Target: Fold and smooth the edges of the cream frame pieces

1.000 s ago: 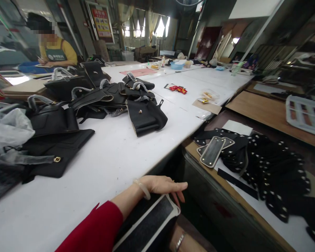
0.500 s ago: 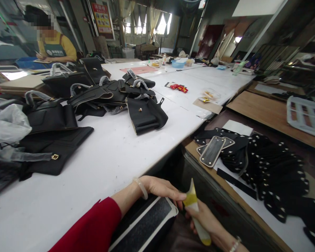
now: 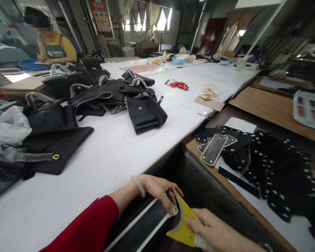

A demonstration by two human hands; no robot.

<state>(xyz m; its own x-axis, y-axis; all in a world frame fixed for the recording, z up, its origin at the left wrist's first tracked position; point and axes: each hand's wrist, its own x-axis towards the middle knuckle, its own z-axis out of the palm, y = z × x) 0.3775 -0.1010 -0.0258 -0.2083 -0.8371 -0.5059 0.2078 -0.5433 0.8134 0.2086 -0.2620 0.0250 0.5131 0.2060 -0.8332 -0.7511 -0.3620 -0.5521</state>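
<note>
My left hand (image 3: 157,190), in a red sleeve with a pale bangle, presses down on the rounded end of a black panel with a white border (image 3: 147,227) at the near edge of the white table (image 3: 112,157). Its fingertips curl over the panel's rim. My right hand (image 3: 220,232) comes in from the lower right and grips a flat yellow scraper-like tool (image 3: 182,225). The tool's edge lies against the panel's rounded end, right beside my left fingertips.
Several black handbags (image 3: 144,113) and bag parts lie on the white table. A lower bench at the right holds a similar bordered panel (image 3: 214,149) and many studded black pieces (image 3: 278,164). A person in yellow (image 3: 55,49) sits at the far left.
My right hand rose into view with the yellow tool half a second ago, then laid it flat against the panel's end. My left fingers curled tighter on the rim.
</note>
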